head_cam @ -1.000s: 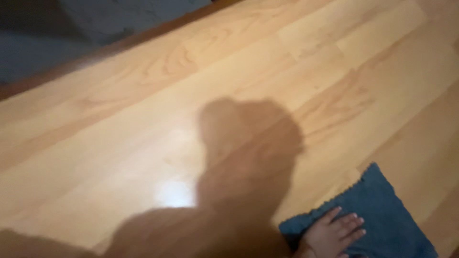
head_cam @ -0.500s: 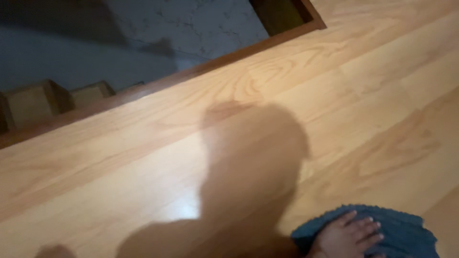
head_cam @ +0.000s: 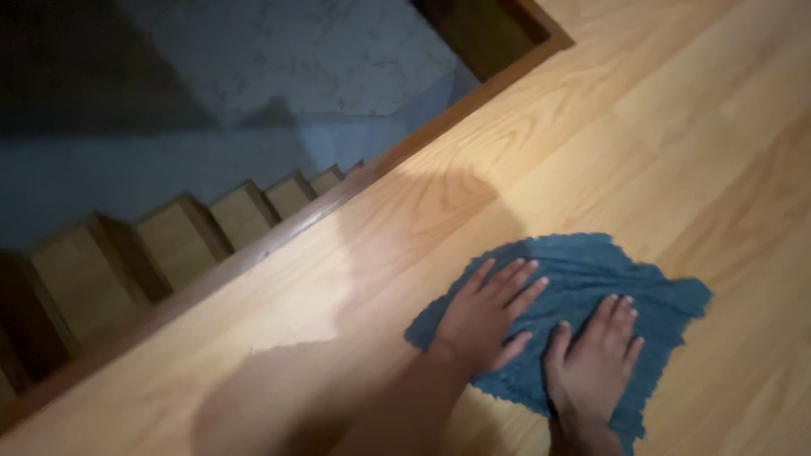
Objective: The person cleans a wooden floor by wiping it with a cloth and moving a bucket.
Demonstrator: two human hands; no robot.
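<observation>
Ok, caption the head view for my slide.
Left hand and right hand press flat on a blue cloth spread on a wooden floor beside descending stairs.

cloth under palms: the parts of the blue cloth [head_cam: 591, 274] beneath the left hand [head_cam: 483, 317] and right hand [head_cam: 596, 363] are hidden.
forearms: both are cut off by the bottom edge.
stairs: the wooden steps [head_cam: 182, 241] sink into darkness at the left; the lowest ones cannot be made out.
upper recess: the dark opening [head_cam: 481, 29] at the top shows no detail.
sharpness: the whole view is slightly blurred.
</observation>
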